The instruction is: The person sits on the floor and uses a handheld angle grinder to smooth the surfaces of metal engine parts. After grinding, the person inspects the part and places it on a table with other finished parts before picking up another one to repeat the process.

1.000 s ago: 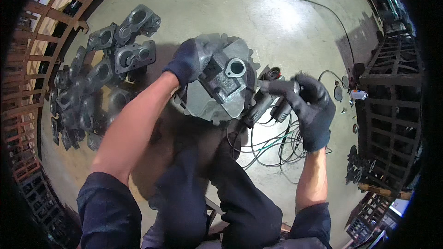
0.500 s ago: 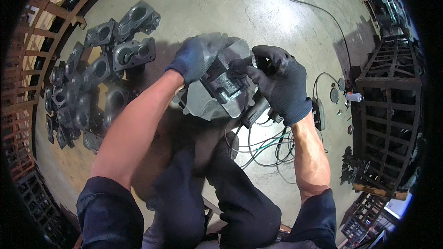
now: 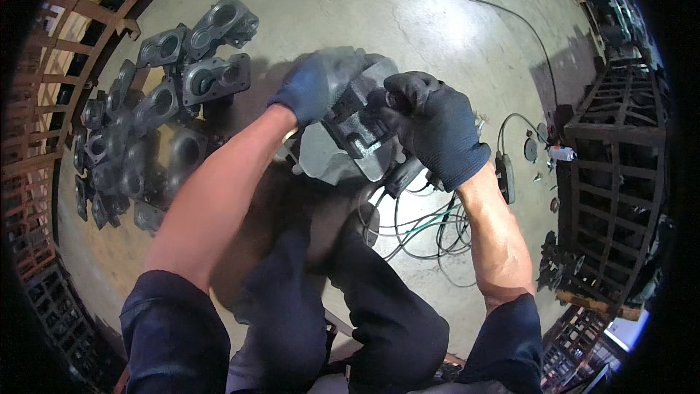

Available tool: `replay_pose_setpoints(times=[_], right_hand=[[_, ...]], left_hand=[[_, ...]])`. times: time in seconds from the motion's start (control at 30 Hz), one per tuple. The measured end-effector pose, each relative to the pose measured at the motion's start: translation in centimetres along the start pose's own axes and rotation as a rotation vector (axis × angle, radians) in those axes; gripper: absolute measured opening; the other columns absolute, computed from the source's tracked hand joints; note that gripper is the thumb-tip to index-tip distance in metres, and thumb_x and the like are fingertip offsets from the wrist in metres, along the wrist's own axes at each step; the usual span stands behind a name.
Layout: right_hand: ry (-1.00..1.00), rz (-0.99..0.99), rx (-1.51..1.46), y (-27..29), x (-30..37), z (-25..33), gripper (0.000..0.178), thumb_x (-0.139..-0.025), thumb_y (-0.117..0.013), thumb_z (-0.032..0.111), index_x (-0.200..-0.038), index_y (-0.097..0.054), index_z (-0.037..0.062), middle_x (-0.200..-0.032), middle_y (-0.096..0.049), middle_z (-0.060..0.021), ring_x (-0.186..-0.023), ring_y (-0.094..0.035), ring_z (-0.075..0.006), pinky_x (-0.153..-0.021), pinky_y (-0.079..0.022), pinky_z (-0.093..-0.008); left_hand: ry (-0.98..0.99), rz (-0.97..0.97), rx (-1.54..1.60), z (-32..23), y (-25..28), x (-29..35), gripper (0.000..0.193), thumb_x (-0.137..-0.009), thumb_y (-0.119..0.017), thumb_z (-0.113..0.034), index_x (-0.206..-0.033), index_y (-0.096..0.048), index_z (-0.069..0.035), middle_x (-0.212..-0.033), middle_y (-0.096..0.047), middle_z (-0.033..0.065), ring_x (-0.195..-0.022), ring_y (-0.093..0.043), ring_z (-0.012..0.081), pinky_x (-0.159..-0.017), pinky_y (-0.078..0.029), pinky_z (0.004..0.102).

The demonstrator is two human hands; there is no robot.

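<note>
The right hand [image 3: 436,128] has closed beside the left hand [image 3: 315,86], both gripping the grey metal casting [image 3: 350,131].

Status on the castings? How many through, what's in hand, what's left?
Done, by the look of it: a pile of grey metal castings lies on the concrete floor at the person's left; whether all are finished cannot be told. In hand: one casting is gripped by the gloved left hand and right hand, over tangled cables. Left: no separate stack of waiting parts shows, so the remaining count is unclear.
</note>
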State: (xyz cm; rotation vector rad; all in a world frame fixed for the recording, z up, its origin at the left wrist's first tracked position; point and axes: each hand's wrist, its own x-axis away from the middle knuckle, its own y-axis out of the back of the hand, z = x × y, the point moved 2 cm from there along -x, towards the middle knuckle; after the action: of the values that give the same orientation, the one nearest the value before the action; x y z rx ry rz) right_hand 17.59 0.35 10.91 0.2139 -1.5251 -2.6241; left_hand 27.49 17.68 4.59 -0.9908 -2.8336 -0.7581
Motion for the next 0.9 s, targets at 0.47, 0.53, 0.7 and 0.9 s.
replay_pose_setpoints(times=[0.47,0.53,0.7,0.9], right_hand=[[-0.056,-0.257,-0.209,4.4,-0.3,1.0,0.034,-0.080,-0.077,0.025,-0.107,-0.070,0.0063,-0.086,-0.071,-0.0130,-0.076,-0.071,-0.0250,-0.070,-0.056,-0.0336],[-0.123,-0.338,-0.352,7.3,0.1,1.0,0.039,-0.080,-0.079,0.027,-0.110,-0.069,0.0040,-0.086,-0.072,-0.0106,-0.078,-0.070,-0.0177,-0.072,-0.056,-0.0295],[-0.631,-0.334,-0.621,5.8,8.9,-6.2,0.041,-0.081,-0.081,0.027,-0.105,-0.067,-0.0023,-0.090,-0.073,-0.0102,-0.080,-0.069,-0.0148,-0.073,-0.057,-0.0301],[-1.134,-0.275,-0.845,-12.1,26.3,-15.5,0.021,-0.085,-0.073,0.016,-0.093,-0.069,-0.0028,-0.067,-0.065,-0.0074,-0.055,-0.059,-0.0127,-0.050,-0.045,-0.0279]], left_hand=[[-0.001,0.018,-0.172,2.7,-0.9,-1.1,0.032,-0.102,-0.052,-0.023,-0.120,-0.064,0.001,-0.112,-0.068,0.0239,-0.103,-0.067,0.0328,-0.086,-0.051,0.0384],[-0.252,-0.082,-0.235,3.2,-0.8,-0.8,0.032,-0.102,-0.052,-0.022,-0.119,-0.064,0.002,-0.111,-0.068,0.0237,-0.100,-0.068,0.0317,-0.085,-0.051,0.0374],[0.011,-0.046,-0.146,1.6,-0.9,-0.7,0.040,-0.100,-0.051,-0.033,-0.125,-0.062,-0.004,-0.111,-0.068,0.0227,-0.099,-0.066,0.0394,-0.086,-0.051,0.0432],[-0.688,0.070,-0.533,4.8,0.1,-2.1,0.051,-0.083,-0.062,-0.006,-0.135,-0.057,-0.005,-0.091,-0.065,0.0228,-0.080,-0.065,0.0382,-0.075,-0.052,0.0409]])
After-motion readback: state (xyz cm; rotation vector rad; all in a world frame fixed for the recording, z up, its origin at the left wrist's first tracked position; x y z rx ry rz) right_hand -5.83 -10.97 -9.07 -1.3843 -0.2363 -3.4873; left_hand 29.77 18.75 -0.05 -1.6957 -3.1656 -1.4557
